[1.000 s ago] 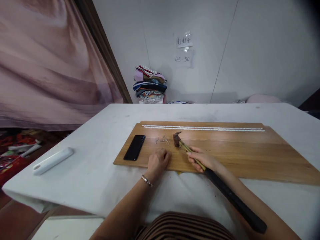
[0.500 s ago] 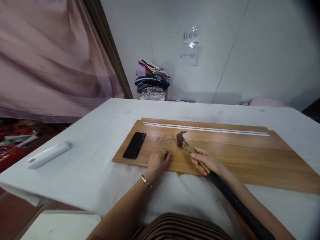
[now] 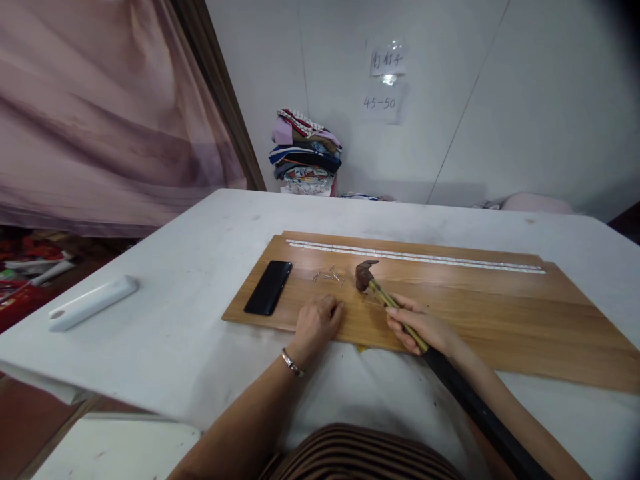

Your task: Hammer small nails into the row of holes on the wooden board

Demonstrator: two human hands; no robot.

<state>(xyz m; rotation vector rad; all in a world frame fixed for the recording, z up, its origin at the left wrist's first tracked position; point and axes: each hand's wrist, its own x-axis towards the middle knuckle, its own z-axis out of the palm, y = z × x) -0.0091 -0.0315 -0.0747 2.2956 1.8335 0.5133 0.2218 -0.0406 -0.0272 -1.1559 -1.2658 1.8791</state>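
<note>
My right hand [image 3: 417,323] is wrapped round the yellow part of a claw hammer's handle. The rusty head of this claw hammer [image 3: 364,277] is over the wooden board [image 3: 500,313], its claw pointing up and away; its long black grip runs back beneath my right forearm. Left of the hammer, my left hand [image 3: 319,319] rests on the board near the front edge, fingers curled in, with nothing seen in them. Just beyond it lie several loose nails [image 3: 327,275]. A black phone [image 3: 269,287] lies flat at the board's left end.
Two pale measuring strips [image 3: 415,257] run along the board's far side. The board lies on a white-covered table [image 3: 175,280]. A white plastic handle-like piece [image 3: 93,303] sits on the left. Folded clothes [image 3: 306,157] are stacked by the wall behind, and a pink curtain [image 3: 110,120] hangs left.
The view has shifted slightly. Both hands keep their places on and over the board, and the hammer stays in my right hand at nearly the same spot.
</note>
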